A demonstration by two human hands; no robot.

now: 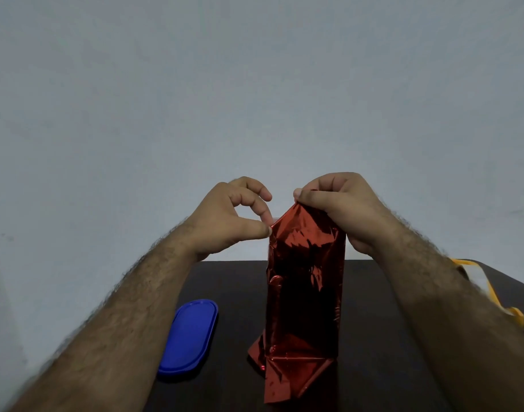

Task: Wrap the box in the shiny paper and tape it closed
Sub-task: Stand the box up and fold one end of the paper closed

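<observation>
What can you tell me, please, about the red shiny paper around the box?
The red shiny paper is a crinkled, mirror-like foil wrapped round a tall box that stands upright on the dark table. Its lower end is folded into triangular flaps that splay onto the table. The right hand grips the gathered top flap; the left hand pinches the upper left corner. No bare box surface shows.

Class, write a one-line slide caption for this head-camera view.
Both hands pinch the red shiny paper at the upright box's top on a dark table.
</observation>
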